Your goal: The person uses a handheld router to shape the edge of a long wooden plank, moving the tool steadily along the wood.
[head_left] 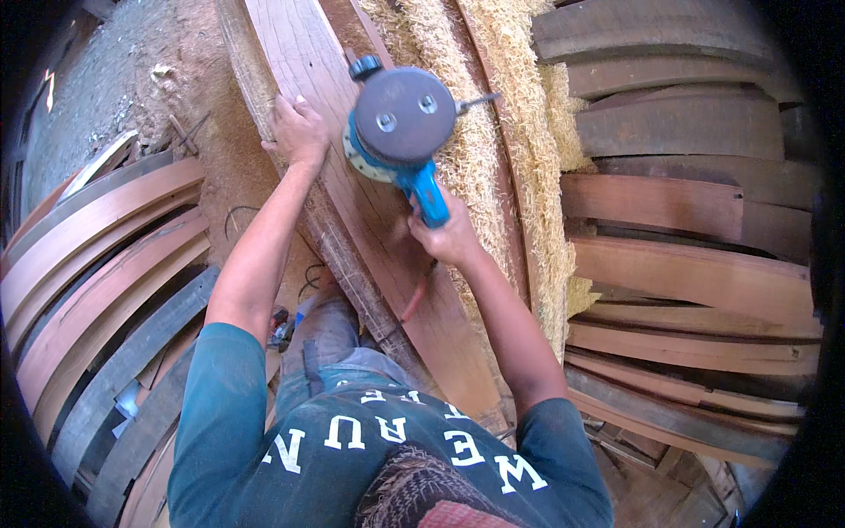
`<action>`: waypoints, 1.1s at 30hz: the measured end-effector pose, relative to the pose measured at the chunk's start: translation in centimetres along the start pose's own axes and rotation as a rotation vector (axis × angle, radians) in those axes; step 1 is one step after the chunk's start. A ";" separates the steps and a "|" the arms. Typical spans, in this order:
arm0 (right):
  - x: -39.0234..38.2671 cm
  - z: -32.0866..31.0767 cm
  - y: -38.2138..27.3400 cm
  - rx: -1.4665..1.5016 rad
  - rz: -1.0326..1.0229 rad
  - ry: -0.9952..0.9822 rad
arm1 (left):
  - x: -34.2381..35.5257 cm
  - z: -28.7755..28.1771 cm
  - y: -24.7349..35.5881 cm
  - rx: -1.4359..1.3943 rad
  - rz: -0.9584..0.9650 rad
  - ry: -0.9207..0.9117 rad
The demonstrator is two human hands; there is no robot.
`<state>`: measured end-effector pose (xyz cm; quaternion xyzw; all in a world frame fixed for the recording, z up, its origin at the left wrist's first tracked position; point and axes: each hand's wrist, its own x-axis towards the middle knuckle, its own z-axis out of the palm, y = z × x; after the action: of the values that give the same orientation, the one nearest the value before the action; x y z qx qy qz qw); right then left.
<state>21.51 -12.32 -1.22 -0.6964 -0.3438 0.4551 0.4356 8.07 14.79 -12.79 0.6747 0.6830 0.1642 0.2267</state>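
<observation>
My right hand (447, 231) is closed around the blue handle of a power tool (405, 116), which looks like a router. It has a round black top and a black knob on its far left side. The tool is over a long reddish-brown wooden plank (383, 238) that runs from far left toward my body. Its underside is hidden. My left hand (299, 132) grips the plank's left edge, left of the tool, with its fingers bent. An orange cord (419, 295) hangs below my right hand.
Pale curly wood shavings (475, 176) are heaped along the plank's right side. Curved wooden boards (687, 273) are stacked at the right, and more curved boards (106, 255) at the left. Brown sawdust (233, 167) covers the ground left of the plank.
</observation>
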 end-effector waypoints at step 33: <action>-21.9 -4.5 7.2 -0.089 0.238 -0.141 | 0.7 0.5 -0.2 0.022 -0.016 0.018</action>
<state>18.64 -35.54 0.35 -0.7172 -0.3086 0.5355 0.3219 8.20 15.43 -13.38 0.6700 0.6923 0.1610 0.2142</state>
